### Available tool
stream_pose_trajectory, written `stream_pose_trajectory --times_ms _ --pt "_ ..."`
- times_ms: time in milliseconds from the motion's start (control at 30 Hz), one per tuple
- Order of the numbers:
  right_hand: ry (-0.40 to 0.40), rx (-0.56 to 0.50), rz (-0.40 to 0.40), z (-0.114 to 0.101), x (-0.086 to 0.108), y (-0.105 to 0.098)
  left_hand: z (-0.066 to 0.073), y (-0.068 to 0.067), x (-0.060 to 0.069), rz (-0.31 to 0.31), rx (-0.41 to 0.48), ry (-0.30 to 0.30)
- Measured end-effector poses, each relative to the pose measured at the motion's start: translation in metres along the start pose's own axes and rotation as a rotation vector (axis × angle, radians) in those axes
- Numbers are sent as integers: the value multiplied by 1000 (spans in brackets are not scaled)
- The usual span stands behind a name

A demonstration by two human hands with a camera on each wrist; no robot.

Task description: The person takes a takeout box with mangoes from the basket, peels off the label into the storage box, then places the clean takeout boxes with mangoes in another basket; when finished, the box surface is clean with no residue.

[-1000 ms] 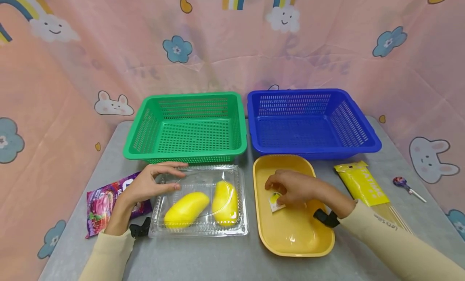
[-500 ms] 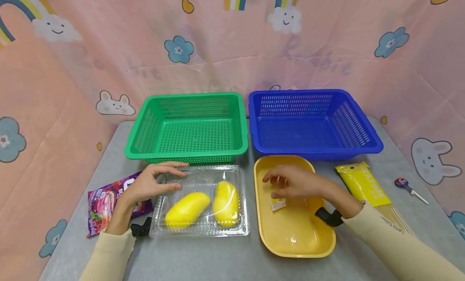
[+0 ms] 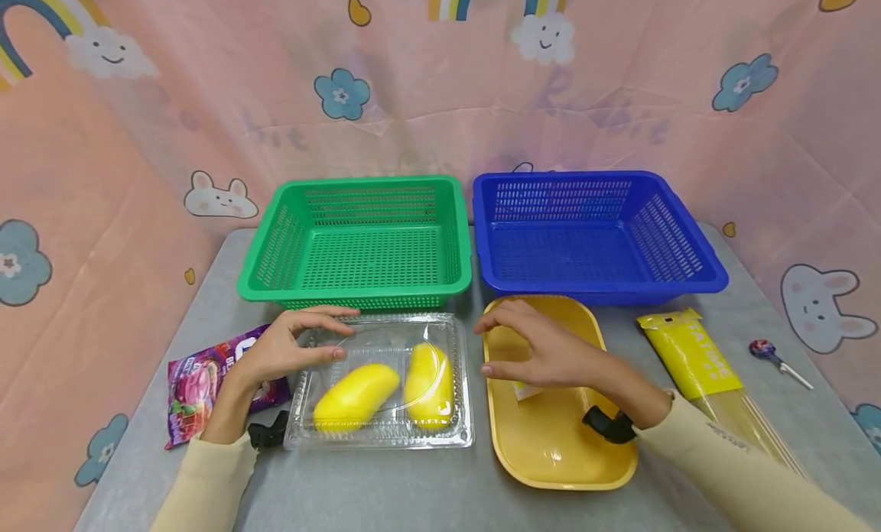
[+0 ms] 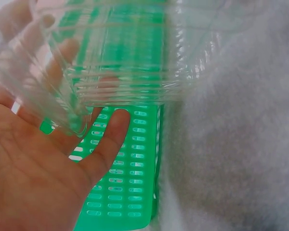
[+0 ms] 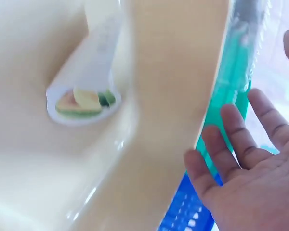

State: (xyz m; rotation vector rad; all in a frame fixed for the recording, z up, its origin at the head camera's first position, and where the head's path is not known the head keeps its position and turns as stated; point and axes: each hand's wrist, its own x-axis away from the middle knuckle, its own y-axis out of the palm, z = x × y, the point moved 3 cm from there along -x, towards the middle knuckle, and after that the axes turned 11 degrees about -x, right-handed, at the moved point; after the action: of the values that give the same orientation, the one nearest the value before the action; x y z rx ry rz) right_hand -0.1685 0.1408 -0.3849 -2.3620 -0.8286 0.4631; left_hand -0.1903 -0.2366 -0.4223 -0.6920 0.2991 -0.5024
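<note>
My left hand [image 3: 285, 347] lies at the left edge of a clear plastic clamshell box [image 3: 378, 439], thumb and fingers spread apart and loosely bent. Inside the box are two yellow mangoes, one lying slanted [image 3: 355, 398] and one more upright [image 3: 428, 384]. Over the left rim of a yellow tray [image 3: 557, 455] hovers my right hand [image 3: 551, 350], fingers spread and holding nothing. Below it in the tray rests a small white paper piece [image 5: 84, 103] with a fruit picture; in the head view the hand mostly covers it.
Behind stand a green basket [image 3: 372, 295] and a blue basket [image 3: 606, 287]. A purple packet [image 3: 196, 390] lies partly under my left forearm. To the right are a yellow-labelled pack of sticks [image 3: 695, 364] and a lollipop [image 3: 762, 349].
My right hand has risen off the paper piece and moved left to the tray's rim, its fingers spreading. The paper piece stays in the tray. My left hand keeps its place.
</note>
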Motion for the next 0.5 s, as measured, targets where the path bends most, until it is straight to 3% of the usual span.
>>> stream_pose_trajectory --times_ms 233,500 --pt "-8 44 -37 -8 -4 16 1 0 0 6 -4 5" --pt "36 45 -50 -8 -6 20 -1 1 0 4 -14 3"
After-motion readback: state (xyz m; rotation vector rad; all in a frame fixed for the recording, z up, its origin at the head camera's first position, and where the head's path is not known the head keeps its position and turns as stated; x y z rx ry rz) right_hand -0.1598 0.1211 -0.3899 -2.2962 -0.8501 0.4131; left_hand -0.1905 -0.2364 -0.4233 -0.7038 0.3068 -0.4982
